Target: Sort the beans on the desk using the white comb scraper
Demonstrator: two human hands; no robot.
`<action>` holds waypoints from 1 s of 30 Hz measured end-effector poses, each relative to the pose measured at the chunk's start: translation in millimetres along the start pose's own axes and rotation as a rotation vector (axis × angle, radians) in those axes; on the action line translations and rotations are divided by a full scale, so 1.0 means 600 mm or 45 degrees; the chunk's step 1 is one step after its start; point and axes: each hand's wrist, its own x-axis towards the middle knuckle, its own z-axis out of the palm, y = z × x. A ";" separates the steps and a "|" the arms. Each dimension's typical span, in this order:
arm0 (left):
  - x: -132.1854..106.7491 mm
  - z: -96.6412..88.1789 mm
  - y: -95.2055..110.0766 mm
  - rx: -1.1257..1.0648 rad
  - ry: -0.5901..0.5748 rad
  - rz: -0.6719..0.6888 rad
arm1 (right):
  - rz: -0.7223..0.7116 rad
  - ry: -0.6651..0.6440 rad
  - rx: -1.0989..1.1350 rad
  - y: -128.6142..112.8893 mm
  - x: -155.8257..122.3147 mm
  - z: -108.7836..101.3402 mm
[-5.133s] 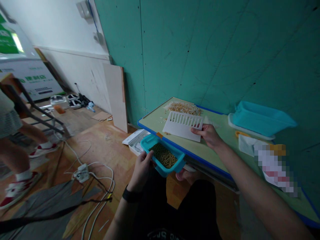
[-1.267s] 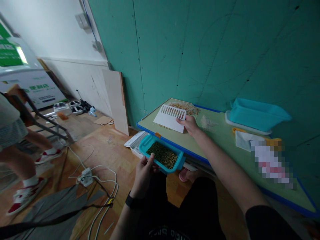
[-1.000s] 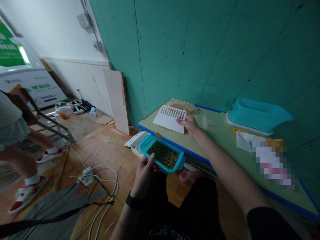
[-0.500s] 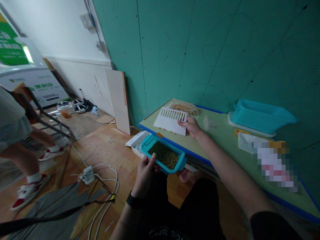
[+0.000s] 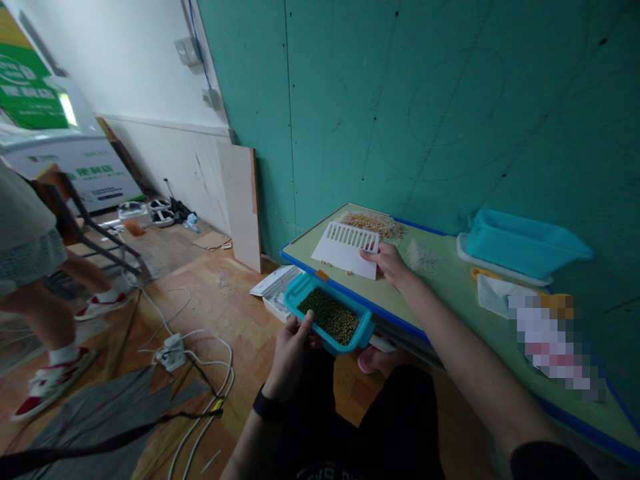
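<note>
My left hand grips the near rim of a teal tray filled with green beans, held just below the table's blue front edge. My right hand is closed on the corner of a white slotted scraper card lying flat on the green tabletop. A few yellow beans lie loose under and beside the card. A heap of yellow beans sits at the table's far corner, with a small pile of white grains to its right.
A turquoise tub rests on a white lid at the back right of the table, with a white cloth in front. On the floor lie a power strip with cables, a white box and a leaning board. Another person's legs stand at left.
My right hand slid the scraper card toward the far heap, then drew it slightly back toward the front edge. The left hand kept the tray at the table edge. The view shifted a little.
</note>
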 end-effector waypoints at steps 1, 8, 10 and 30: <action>0.000 0.000 0.000 -0.004 -0.009 0.006 | -0.003 -0.007 0.005 0.000 -0.001 -0.001; 0.002 -0.002 -0.003 -0.014 -0.045 0.045 | -0.015 -0.012 -0.014 -0.002 -0.019 -0.019; 0.002 -0.002 -0.003 -0.012 -0.063 0.052 | 0.044 0.002 -0.019 -0.003 -0.029 -0.027; 0.012 0.019 -0.014 -0.032 -0.043 0.077 | -0.102 0.370 -0.149 0.018 -0.186 -0.072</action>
